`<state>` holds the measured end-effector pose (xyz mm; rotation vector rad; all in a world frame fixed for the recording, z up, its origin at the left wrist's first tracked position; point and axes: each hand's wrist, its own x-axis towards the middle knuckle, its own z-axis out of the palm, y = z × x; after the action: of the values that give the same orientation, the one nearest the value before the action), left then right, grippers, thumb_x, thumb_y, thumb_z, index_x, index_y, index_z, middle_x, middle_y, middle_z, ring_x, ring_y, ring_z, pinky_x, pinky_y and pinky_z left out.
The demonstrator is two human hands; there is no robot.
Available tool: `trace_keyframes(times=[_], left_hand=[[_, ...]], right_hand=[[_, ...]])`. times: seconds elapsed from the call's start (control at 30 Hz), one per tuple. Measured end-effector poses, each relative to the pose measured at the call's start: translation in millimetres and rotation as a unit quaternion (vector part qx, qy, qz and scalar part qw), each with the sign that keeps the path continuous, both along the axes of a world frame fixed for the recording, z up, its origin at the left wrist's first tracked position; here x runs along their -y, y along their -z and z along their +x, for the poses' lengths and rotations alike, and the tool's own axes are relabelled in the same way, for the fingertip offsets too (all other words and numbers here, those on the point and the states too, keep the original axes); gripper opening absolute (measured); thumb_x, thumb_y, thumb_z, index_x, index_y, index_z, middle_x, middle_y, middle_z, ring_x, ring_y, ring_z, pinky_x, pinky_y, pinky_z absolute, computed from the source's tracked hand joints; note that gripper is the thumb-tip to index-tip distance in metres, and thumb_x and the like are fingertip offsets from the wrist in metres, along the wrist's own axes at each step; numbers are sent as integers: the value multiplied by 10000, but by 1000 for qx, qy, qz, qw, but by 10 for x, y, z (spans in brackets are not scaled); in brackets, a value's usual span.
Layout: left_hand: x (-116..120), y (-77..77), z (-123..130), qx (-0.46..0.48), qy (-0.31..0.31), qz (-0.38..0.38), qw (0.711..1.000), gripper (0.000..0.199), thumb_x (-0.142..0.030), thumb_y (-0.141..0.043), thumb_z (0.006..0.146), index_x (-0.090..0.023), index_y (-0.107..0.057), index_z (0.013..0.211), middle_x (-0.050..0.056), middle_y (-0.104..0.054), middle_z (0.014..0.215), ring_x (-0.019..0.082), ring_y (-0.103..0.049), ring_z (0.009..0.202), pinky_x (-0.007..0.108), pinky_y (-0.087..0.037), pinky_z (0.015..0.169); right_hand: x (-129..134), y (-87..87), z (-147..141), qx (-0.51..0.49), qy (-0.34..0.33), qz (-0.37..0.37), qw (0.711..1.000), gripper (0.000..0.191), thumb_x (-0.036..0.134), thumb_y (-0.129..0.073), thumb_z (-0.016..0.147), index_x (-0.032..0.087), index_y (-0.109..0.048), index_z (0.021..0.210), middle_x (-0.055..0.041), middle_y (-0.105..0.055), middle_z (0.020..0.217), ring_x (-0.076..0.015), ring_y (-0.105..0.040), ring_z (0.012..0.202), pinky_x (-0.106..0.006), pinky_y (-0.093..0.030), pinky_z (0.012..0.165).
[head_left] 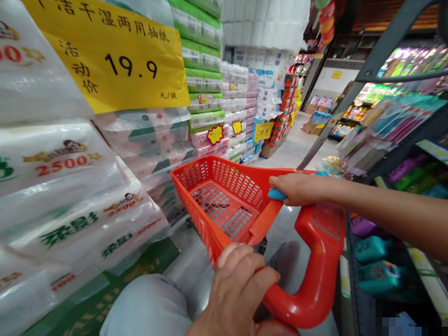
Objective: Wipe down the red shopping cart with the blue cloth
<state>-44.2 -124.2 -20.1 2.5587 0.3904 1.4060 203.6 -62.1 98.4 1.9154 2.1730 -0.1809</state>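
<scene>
A red plastic shopping cart (203, 233) with a meshed basket stands in front of me, and its basket holds nothing that I can see. My left hand (241, 284) is closed over the near end of its red curved handle (318, 280), fingers bent over the top. My right hand (301, 189) reaches across from the right and is wrapped round a blue grip (277, 194) at the basket's rear edge. The palm and fingers cover most of that grip. My knee (147, 305) shows below, behind the cart.
Stacked tissue packs (87, 177) line the left side, with a large yellow price sign (119, 60) hanging over them. At right, a dark shelf holds teal bottles (380, 277) and hanging packets (392, 121). A grey metal post (329, 130) slants between. The aisle floor (297, 135) runs ahead.
</scene>
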Motion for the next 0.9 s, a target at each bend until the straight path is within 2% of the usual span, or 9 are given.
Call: trace_keyframes(times=[0.1, 0.2, 0.27, 0.4, 0.5, 0.6, 0.7, 0.8, 0.9], left_hand=[[15, -8, 35, 12, -6, -2, 1000, 558, -703, -432, 904, -188, -600, 1040, 56, -670, 920, 205, -631, 966, 381, -455, 997], [21, -32, 87, 23, 0, 2, 1000, 558, -710, -493, 875, -185, -597, 1035, 56, -672, 919, 203, -638, 939, 368, -472, 971], [36, -41, 149, 25, -3, -1, 1000, 566, -717, -522, 856, -188, -599, 1045, 57, -677, 929, 204, -646, 928, 372, -483, 967], [103, 25, 366, 37, -30, -5, 999, 581, -709, -536, 854, -192, -586, 1113, 75, -688, 980, 228, -656, 990, 422, -482, 1013], [82, 143, 510, 72, -58, 1, 996, 696, -735, -580, 799, -168, -531, 1201, 118, -686, 1066, 262, -636, 1109, 449, -481, 1048], [-167, 278, 481, 76, -68, -23, 995, 744, -706, -613, 791, -163, -472, 1279, 167, -640, 1219, 280, -582, 1233, 462, -488, 1063], [-642, 418, 307, -6, -84, -63, 994, 764, -705, -605, 791, -178, -468, 1326, 170, -619, 1283, 302, -567, 1259, 530, -443, 1108], [-1103, 536, 160, -96, -99, -52, 989, 604, -662, -565, 854, -194, -554, 1234, 128, -664, 1186, 293, -609, 1168, 573, -377, 1143], [-1322, 578, 159, -137, -134, -28, 981, 488, -612, -536, 898, -177, -608, 1106, 101, -672, 1018, 273, -617, 1023, 532, -425, 1075]], right_hand=[[257, -60, -439, -16, -63, -43, 997, 415, 78, -711, 703, 197, -605, 1086, -84, -697, 1027, -242, -669, 922, -314, -467, 728], [407, -84, -659, -63, -132, -89, 985, 398, 117, -714, 751, 212, -591, 1117, -52, -692, 1041, -193, -665, 881, -278, -447, 699], [387, -57, -641, -77, -130, -95, 984, 368, 136, -714, 764, 221, -593, 1100, -35, -691, 1027, -182, -660, 888, -262, -432, 690], [222, -3, -452, -12, -46, -36, 998, 323, 117, -668, 775, 196, -594, 1079, -61, -683, 1030, -195, -650, 902, -266, -402, 677], [295, -117, -352, -15, -61, -12, 998, 270, 118, -651, 769, 212, -604, 1018, -31, -683, 952, -162, -633, 794, -258, -375, 628], [665, -315, -221, -53, -88, 79, 992, 209, 151, -633, 767, 251, -609, 949, 0, -676, 892, -159, -627, 740, -271, -400, 627], [1178, -337, -42, -58, -65, 264, 961, 228, 240, -604, 804, 287, -612, 1027, -28, -686, 958, -209, -650, 776, -324, -449, 646], [1564, -77, 34, -52, -44, 330, 941, 275, 303, -534, 874, 288, -594, 1142, -48, -695, 1013, -226, -654, 786, -345, -479, 655], [1663, 260, -58, -28, 16, 360, 933, 279, 271, -485, 899, 247, -577, 1162, -75, -679, 1054, -256, -631, 920, -368, -479, 748]])
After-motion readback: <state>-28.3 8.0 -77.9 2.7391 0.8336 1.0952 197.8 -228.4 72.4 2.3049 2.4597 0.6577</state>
